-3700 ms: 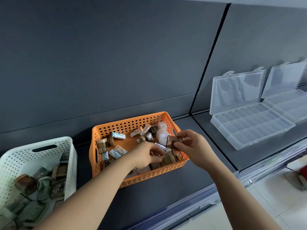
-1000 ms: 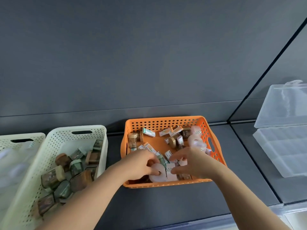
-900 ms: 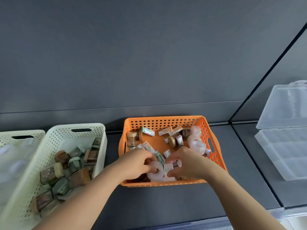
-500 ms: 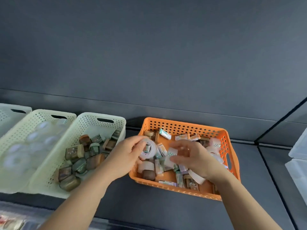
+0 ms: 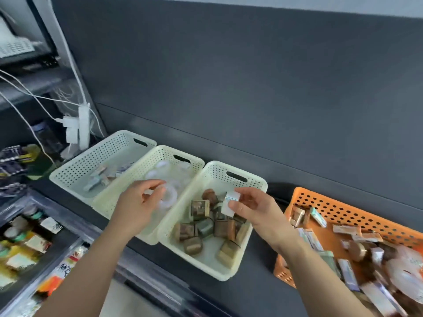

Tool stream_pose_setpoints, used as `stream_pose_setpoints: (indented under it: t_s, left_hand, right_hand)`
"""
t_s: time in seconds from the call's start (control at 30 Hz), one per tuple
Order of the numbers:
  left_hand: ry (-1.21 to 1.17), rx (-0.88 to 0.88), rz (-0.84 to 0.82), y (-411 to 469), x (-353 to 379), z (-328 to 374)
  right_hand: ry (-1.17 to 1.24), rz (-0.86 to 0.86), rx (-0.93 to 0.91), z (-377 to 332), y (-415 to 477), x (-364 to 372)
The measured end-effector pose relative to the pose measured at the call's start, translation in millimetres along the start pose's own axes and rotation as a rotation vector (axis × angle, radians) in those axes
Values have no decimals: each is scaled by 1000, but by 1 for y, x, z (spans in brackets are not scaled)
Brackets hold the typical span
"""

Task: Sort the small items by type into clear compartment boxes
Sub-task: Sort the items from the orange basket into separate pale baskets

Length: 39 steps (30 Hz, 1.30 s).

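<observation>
— What fills most of the view?

— A dark grey back panel [image 5: 251, 88]. Below it a dark shelf [image 5: 258, 294] runs from ten o'clock down to four o'clock. At eight o'clock a lower shelf of packaged goods [image 5: 27, 243] shows, blurred.

— And on the dark shelf?

— Four perforated baskets in a slanted row. The orange basket [image 5: 343, 207] sits at four o'clock, cut off by the frame edge. Near it, on its nine o'clock side, stands the right cream basket [image 5: 215, 170]. The middle cream basket [image 5: 164, 156] touches that one, and the far cream basket [image 5: 109, 152] lies at ten o'clock.

— The hands?

— Two bare forearms come in from six o'clock. The left hand [image 5: 137, 207] is over the middle cream basket and the right hand [image 5: 256, 209] is over the right cream basket. A white power strip [image 5: 83, 126] with white cables hangs at ten o'clock, beyond the baskets.

— What is in the baskets?

— Brown boxes [image 5: 201, 208] are heaped in the right cream basket, clear rolls [image 5: 162, 167] lie in the middle one, and small packets [image 5: 100, 177] in the far one. The orange basket holds mixed boxes, packets and whitish rolls.

— And each grip?

— The left grip pinches a translucent tape roll [image 5: 172, 195] between thumb and fingertips. The right grip pinches a small white item [image 5: 230, 203] with blue dots at its twelve o'clock end, too blurred to name exactly.
</observation>
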<state>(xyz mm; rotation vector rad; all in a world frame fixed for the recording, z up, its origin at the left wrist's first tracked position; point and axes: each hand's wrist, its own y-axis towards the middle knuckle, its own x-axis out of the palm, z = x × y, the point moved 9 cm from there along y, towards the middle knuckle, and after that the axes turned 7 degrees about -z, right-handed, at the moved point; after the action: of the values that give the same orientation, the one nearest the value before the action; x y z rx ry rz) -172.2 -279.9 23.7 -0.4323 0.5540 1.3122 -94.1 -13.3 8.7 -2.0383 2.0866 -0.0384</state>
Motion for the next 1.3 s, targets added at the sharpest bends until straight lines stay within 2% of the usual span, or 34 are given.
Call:
stream_pose_setpoints:
  t_s: [0.1, 0.3, 0.5, 0.63, 0.77, 0.87, 1.07, 1.3]
  left_hand:
    - [111, 37, -31, 29, -26, -31]
    - [261, 168, -278, 66, -10, -49]
    - [434, 156, -338, 84, -26, -71]
    - [512, 156, -423, 86, -30, -86]
    - [558, 229, -356, 89, -40, -78]
    - [557, 322, -270, 90, -45, -63]
    - [546, 532, -124, 84, -33, -14]
    - [362, 685, -267, 51, 43, 76]
  right_hand:
    - [-44, 33, -6, -9, 28, 35]
    - [-124, 113, 21, -15, 68, 88]
    - [-357, 133, 0, -15, 94, 126]
    - [-668, 78, -34, -22, 108, 152]
    - [-841, -21, -34, -27, 112, 167]
    - [-844, 0, -58, -36, 104, 162]
    - [-787, 163, -55, -45, 60, 126]
    - [-798, 337, 19, -34, -16, 40]
